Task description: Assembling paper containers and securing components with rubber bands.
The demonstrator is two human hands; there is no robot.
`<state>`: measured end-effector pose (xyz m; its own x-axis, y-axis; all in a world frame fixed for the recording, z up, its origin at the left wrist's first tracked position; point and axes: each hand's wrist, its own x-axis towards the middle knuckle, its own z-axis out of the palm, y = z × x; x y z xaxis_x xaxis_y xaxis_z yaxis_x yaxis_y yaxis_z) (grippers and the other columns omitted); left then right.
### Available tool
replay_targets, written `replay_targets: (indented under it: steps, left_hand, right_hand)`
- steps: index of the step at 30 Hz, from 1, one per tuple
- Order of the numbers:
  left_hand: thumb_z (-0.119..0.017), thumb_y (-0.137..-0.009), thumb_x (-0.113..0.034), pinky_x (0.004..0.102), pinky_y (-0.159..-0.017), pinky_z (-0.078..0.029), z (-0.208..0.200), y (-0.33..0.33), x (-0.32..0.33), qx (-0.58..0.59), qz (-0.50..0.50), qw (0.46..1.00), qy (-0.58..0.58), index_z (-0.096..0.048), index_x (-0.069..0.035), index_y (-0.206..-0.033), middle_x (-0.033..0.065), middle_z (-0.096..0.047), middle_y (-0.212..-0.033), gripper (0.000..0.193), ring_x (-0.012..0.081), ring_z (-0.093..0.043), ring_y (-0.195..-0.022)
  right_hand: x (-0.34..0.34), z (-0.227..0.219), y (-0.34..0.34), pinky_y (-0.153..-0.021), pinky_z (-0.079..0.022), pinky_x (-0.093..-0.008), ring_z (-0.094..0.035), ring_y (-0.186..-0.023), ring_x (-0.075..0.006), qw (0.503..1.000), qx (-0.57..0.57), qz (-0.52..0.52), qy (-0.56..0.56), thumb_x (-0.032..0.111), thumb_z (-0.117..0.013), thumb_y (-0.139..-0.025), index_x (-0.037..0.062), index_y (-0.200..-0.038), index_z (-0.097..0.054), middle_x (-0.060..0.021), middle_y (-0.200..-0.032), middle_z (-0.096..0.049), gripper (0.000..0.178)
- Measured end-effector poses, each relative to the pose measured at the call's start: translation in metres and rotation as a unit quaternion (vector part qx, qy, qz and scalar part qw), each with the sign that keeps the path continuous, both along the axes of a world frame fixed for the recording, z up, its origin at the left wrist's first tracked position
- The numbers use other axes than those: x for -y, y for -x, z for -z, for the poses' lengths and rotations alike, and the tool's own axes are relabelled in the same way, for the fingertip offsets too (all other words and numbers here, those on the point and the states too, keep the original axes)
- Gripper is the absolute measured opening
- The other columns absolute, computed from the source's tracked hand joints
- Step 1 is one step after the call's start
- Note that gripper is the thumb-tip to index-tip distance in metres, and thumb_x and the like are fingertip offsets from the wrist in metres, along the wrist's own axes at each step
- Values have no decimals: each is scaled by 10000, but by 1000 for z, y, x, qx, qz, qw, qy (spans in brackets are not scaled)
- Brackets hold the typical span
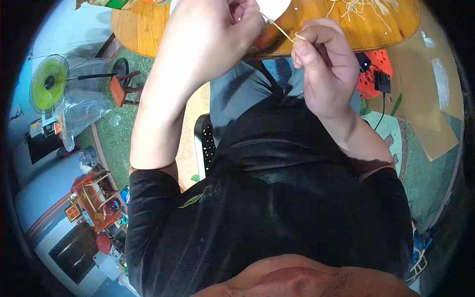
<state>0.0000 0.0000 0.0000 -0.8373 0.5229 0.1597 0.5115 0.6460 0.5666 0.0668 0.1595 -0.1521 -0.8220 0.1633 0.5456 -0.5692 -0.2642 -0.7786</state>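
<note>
The right hand [329, 64] has its grip closed on a thin pale cord [282, 31], pinched between thumb and index finger. From that grip the cord runs straight up and leftward to the left hand [242, 27], with what looks like a small knot close to the left fingers. Those fingers are curled, but I cannot tell whether they pinch the cord, as the contact is hidden.

The step in hand appears to be drawing the cord taut or working its knot; the next move would call for a firm right pinch and steady tension.

The right wrist is bent, palm turned inward, its forearm rising from the lower right. The left forearm slants up from the lower left, the back of the hand facing the camera.

Just beyond the left grip lies a white plate [278, 7] on the wooden worktop [143, 29]; above and right of the right grip, loose pale strands [354, 7] lie scattered.
</note>
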Motion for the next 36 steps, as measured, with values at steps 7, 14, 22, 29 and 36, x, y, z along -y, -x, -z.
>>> replay_targets:
  steps: [7, 14, 22, 29, 36]
  left_hand:
    - [-706, -848, -17, 360, -676, -499, 8, 1, 3, -98, 23, 995, -15, -608, 23, -859, 138, -602, -750, 107, 256, -624, -720]
    - [-723, -777, 102, 364, -802, -580, 31, -9, 8, -121, 162, 976, -79, -683, -35, -1202, 152, -681, -1147, 448, 308, -702, -1023]
    - [-747, -782, -18, 404, -764, -547, 41, 3, 24, -325, 142, 933, -53, -713, -57, -1008, 69, -692, -904, 232, 288, -693, -875]
    - [-672, -747, 60, 406, -855, -526, 33, 20, 81, -420, 101, 899, 69, -725, -75, -1099, 76, -711, -997, 381, 283, -680, -951]
    - [-708, -855, 41, 405, -922, -518, 30, 54, 129, -387, 39, 919, 68, -739, -85, -1083, 86, -740, -1051, 262, 300, -692, -1017]
  right_hand:
    - [6, -16, 5, -706, -542, -239, -634, -778, -113, 991, -24, 121, -47, 13, -580, -1020, -35, -1088, -590, -161, -1250, -595, 84]
    - [2, -27, 0, -654, -588, -231, -682, -779, -112, 995, 72, -12, 60, 10, -629, -1008, -14, -1088, -563, -119, -1031, -699, 107]
    - [-33, -60, -15, -683, -494, -196, -624, -806, -51, 986, 141, -24, -84, -68, -656, -946, 1, -1212, -590, -5, -897, -652, 283]
    - [-123, -60, -1, -733, -547, -391, -681, -840, -338, 795, 31, 178, -579, 103, -708, -896, 58, -1021, -761, -124, -920, -708, 143]
    - [-129, -61, -29, -547, -484, -222, -627, -618, -59, 919, 306, -72, -240, 48, -663, -955, -34, -1044, -769, -101, -853, -763, 160]
